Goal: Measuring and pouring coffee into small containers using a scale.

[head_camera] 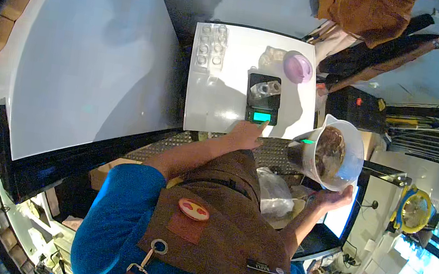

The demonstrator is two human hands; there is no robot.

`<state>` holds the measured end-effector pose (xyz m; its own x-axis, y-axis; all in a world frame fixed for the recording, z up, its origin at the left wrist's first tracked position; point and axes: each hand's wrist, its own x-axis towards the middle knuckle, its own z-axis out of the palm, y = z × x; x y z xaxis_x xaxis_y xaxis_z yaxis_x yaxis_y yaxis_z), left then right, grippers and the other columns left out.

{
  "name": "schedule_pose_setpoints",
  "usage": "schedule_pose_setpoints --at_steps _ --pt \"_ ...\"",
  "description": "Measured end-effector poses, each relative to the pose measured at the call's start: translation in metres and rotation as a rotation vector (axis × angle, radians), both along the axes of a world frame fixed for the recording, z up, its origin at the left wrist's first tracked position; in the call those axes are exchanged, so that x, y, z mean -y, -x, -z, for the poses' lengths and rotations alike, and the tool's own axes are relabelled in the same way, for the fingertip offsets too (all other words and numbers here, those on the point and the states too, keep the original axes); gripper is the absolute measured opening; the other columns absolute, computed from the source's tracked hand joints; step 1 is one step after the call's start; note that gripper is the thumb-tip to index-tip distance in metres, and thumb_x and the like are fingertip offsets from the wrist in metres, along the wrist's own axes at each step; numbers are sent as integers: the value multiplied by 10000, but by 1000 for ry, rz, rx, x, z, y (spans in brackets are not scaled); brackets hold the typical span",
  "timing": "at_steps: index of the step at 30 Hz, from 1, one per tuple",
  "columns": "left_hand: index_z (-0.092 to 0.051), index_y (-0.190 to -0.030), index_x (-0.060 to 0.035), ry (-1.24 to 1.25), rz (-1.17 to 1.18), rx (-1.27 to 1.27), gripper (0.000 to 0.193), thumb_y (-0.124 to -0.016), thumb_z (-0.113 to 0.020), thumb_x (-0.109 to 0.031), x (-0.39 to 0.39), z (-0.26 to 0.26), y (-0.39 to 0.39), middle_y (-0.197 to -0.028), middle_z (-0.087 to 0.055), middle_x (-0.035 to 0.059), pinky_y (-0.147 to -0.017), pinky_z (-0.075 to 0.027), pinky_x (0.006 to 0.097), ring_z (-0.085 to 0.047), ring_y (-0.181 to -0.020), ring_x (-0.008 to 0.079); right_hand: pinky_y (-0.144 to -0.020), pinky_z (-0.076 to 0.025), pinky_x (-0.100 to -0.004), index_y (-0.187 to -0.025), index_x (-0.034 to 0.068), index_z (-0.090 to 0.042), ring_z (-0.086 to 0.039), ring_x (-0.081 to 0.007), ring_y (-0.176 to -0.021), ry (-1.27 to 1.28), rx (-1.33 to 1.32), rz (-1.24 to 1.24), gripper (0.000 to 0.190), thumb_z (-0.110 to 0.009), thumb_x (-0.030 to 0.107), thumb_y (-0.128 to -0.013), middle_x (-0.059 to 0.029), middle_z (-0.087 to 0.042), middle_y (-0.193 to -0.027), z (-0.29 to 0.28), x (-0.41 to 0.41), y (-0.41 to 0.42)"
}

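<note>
A black digital pocket scale (263, 103) with a lit green display lies on the white tabletop (214, 113). My left hand (247, 134) reaches to its front edge, the index finger stretched out at the scale beside the display. On the weighing plate rests a small clear piece with two round cavities (269, 88). My right hand (336, 199) holds a translucent plastic measuring jug (352, 154) from below and the side, tilted, with brown material inside. Clear moulds with round cavities (211, 48) stand at the table's back left. A purple round container (297, 68) is at the back right, beside a clear item (272, 56).
A large white panel (88, 57) stands to the left. Brown and dark garments (368, 15) hang at the upper right. A perforated dark surface (277, 153) and a clear plastic bag (276, 194) are below the table's edge. A bright screen (341, 215) and yellow-rimmed fan (413, 210) are at the right.
</note>
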<state>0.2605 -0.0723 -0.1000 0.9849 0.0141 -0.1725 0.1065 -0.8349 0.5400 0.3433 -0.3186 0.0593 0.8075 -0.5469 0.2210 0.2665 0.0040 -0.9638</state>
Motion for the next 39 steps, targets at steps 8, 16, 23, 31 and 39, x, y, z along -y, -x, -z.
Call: schedule_pose_setpoints --at_steps 8,16,23,31,39 --pt "-526 -1294 21 -121 15 281 721 -703 -731 -340 8 31 -32 -720 -658 112 -602 -513 443 -667 -709 294 -778 -490 -377 -966 -36 -584 -599 -226 -892 63 -102 -180 392 -524 340 -872 -115 -607 -967 -17 18 25" --pt "-515 -1302 11 -90 128 174 778 -660 -746 -363 7 37 -37 -786 -686 137 -688 -531 446 -677 -765 330 -696 -433 -334 -734 75 -439 -482 -148 -733 1 -74 -118 303 -634 268 -861 -25 -475 -742 -36 -19 26" --pt "-416 -1379 -110 82 70 13 714 -816 -617 -500 -34 12 8 -680 -633 120 -641 -539 447 -662 -678 313 -683 -431 -336 -679 30 -462 -497 -150 -698 153 3 -329 375 -686 289 -833 -24 -504 -696 -10 -18 5" --pt "-552 -1224 -46 -54 -357 592 606 -767 -731 -403 -95 13 66 -1107 -601 169 -927 -442 451 -571 -1063 348 -578 -494 -280 -776 -29 -597 -617 -160 -690 126 8 -442 367 -650 327 -849 -75 -627 -793 24 -29 -13" --pt "-431 -1348 -46 -47 -332 407 808 -729 -737 -465 -104 30 89 -1415 -383 152 -1133 -221 497 -310 -1360 334 -417 -251 -245 -583 61 -466 -370 -49 -454 117 -26 -482 443 -707 291 -874 34 -452 -537 26 -55 -3"
